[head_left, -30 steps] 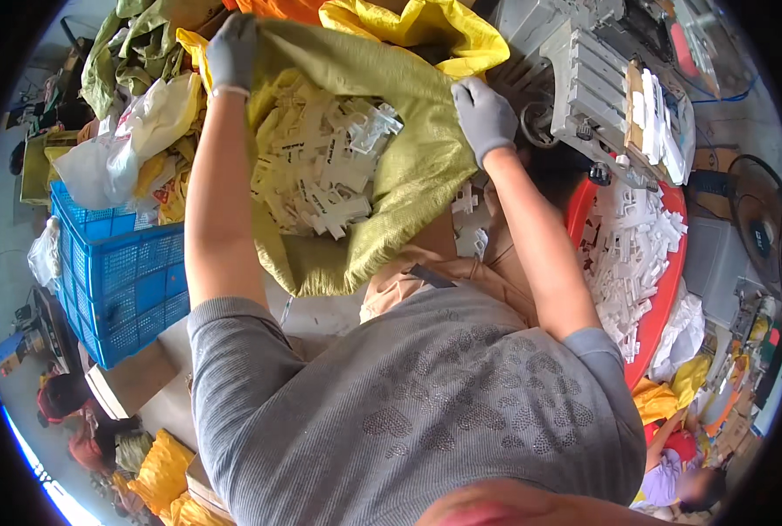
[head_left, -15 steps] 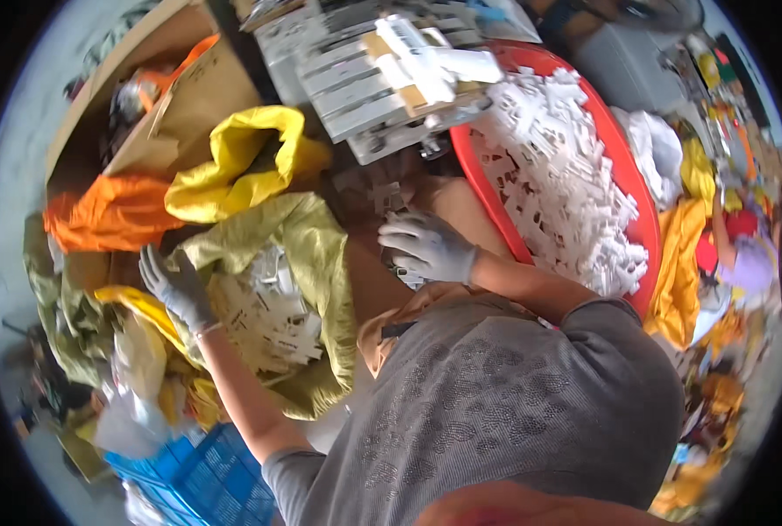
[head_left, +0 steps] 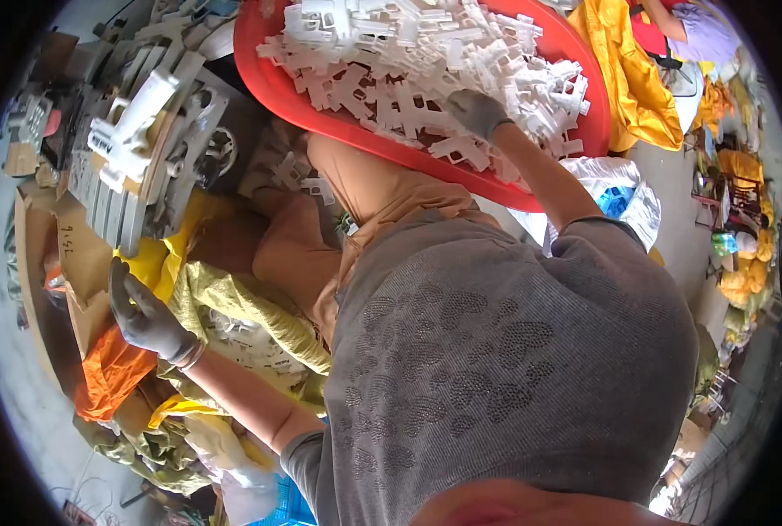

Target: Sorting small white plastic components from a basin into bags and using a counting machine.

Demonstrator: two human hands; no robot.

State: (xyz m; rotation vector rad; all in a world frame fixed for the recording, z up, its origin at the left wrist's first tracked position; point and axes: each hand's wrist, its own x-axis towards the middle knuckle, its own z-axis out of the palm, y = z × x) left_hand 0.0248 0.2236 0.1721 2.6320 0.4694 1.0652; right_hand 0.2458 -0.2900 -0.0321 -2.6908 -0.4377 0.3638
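Observation:
In the red tub (head_left: 356, 131) at the top lies a heap of white plastic pistol-shaped pieces (head_left: 408, 105). My right hand (head_left: 477, 114), in a grey glove, rests on the heap's right part, its fingertips pointing down and hidden, so its grip is unclear. Over on the left, my gloved left hand (head_left: 145, 316) is raised with fingers and thumb apart, holding nothing. It is near the orange sack (head_left: 115, 373) and the yellow sack (head_left: 150, 267). An olive sack (head_left: 251, 302) with white pieces inside stands beside my left forearm.
Several white pieces (head_left: 132, 131) lie on a stacked grey metal fixture (head_left: 145, 184) at the upper left. A cardboard box (head_left: 80, 254) stands left of it. Right of the tub are an orange-yellow sack (head_left: 623, 79), a white bag (head_left: 619, 197) and another person (head_left: 693, 31).
The view has swung toward the tub. My right hand has moved from beside my lap to the heap in the tub. My left hand has risen from the olive sack's rim, still open.

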